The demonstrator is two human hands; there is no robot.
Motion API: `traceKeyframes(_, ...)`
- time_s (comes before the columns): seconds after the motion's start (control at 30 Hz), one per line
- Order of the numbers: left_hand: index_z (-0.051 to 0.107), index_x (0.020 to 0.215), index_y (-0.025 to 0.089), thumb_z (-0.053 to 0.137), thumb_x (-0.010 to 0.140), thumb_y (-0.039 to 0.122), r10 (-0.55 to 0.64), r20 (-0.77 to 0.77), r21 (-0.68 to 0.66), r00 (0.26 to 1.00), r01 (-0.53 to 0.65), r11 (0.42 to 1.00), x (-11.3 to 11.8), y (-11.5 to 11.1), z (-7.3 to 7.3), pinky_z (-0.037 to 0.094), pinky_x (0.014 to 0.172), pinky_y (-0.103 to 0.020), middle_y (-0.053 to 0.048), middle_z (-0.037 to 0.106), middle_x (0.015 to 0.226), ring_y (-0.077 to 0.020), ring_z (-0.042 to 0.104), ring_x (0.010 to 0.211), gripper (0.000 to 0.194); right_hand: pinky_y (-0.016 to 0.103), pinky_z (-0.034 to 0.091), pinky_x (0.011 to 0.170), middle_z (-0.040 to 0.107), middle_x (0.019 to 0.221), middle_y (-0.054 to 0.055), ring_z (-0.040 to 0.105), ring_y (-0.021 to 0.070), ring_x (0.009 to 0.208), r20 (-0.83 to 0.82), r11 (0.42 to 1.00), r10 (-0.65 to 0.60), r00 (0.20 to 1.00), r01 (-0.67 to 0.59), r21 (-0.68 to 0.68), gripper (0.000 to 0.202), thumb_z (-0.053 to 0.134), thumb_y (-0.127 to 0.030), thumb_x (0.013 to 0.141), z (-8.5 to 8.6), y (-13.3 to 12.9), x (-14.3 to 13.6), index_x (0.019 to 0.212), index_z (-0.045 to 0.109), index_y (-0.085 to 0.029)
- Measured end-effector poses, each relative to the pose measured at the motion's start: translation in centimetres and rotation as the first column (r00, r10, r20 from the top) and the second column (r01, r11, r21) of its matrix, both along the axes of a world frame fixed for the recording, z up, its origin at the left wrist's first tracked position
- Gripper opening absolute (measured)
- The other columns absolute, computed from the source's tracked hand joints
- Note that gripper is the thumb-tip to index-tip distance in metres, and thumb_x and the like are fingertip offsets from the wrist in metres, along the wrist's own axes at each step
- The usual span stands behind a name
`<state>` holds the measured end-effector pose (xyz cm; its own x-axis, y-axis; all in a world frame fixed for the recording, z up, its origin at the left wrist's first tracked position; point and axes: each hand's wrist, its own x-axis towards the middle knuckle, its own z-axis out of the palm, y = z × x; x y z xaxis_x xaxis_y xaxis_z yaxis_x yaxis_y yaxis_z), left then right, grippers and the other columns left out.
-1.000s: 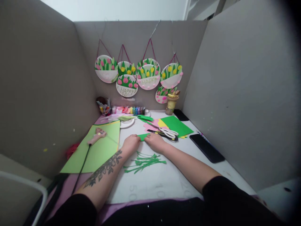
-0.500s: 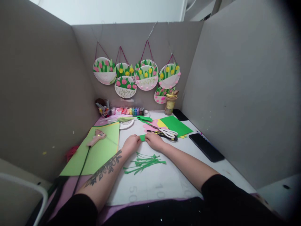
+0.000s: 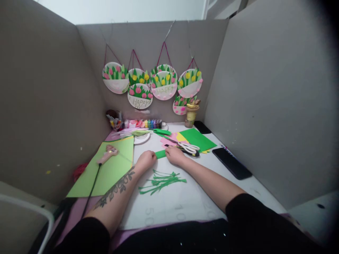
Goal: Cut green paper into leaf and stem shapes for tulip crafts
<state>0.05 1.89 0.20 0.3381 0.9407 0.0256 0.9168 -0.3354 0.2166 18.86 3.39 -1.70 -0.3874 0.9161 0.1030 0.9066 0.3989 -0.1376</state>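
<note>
A strip of green paper [image 3: 160,154] stretches between my two hands above the white tabletop. My left hand [image 3: 147,160] is closed on its left end. At the other end, my right hand [image 3: 174,155] has its fingers closed on the strip, close to white-handled scissors [image 3: 188,147] and a black-and-yellow cutter [image 3: 195,153]. Nearer to me, between my forearms, lies a loose pile of thin green paper scraps [image 3: 162,181]. My fingertips are partly hidden behind the backs of my hands.
To the left, a pink glue gun [image 3: 108,155] rests on light green sheets [image 3: 116,180], its cord trailing toward me. Green paper [image 3: 198,139] and a black phone [image 3: 231,163] lie to the right. Decorated paper plates [image 3: 163,86] hang on the back partition, above paint bottles [image 3: 148,124].
My hands have moved slightly apart, so more of the green strip shows between them. The view has shifted a little; the scraps and tools lie as before.
</note>
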Motion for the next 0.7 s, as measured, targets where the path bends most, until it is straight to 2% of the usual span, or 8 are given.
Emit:
traceKeyframes(0.3,0.072,0.090,0.016,0.042,0.081,0.020,0.072,-0.106,-0.025,0.992,-0.075,0.997,0.3,-0.2,0.7,0.045,0.074,-0.029,-0.012,0.073,0.090,-0.0222,0.065,0.087,0.032,0.032,0.041,0.083,0.064,0.111,0.016,0.059,0.0253,0.100,0.042,0.998,-0.061,0.997,0.061,0.005,0.032,0.039,-0.028,0.094,0.4,-0.3,-0.2,0.106,0.065,-0.014)
traceKeyframes(0.5,0.071,0.092,0.017,0.049,0.079,0.025,0.137,-0.106,-0.071,0.985,-0.145,0.987,-0.3,-0.1,0.9,0.046,0.068,-0.029,-0.010,0.070,0.088,-0.0239,0.064,0.083,0.027,0.031,0.039,0.079,0.063,0.111,0.014,0.059,0.0239,0.098,-0.037,0.993,-0.114,0.993,0.113,-0.025,0.024,0.046,-0.030,0.093,0.5,-0.4,0.2,0.110,0.056,-0.015)
traceKeyframes(0.57,0.070,0.098,0.019,0.050,0.078,0.022,0.071,-0.033,-0.044,0.997,-0.072,0.996,-0.7,0.0,0.7,0.046,0.071,-0.028,-0.008,0.068,0.091,-0.0211,0.063,0.083,0.029,0.029,0.038,0.076,0.063,0.109,0.012,0.058,0.0225,0.096,-0.081,0.991,-0.131,0.988,0.128,-0.040,0.022,0.050,-0.028,0.091,0.4,-0.3,0.5,0.110,0.053,-0.017)
traceKeyframes(0.7,0.073,0.103,0.025,0.046,0.081,0.013,-0.192,0.051,0.009,0.980,0.192,0.981,-1.1,-0.1,0.2,0.043,0.083,-0.025,-0.005,0.064,0.096,-0.0169,0.060,0.091,0.036,0.028,0.037,0.073,0.063,0.105,0.008,0.057,0.0201,0.094,-0.142,0.996,-0.088,0.986,0.086,-0.020,0.020,0.051,-0.018,0.089,-0.2,0.0,1.0,0.109,0.055,-0.019)
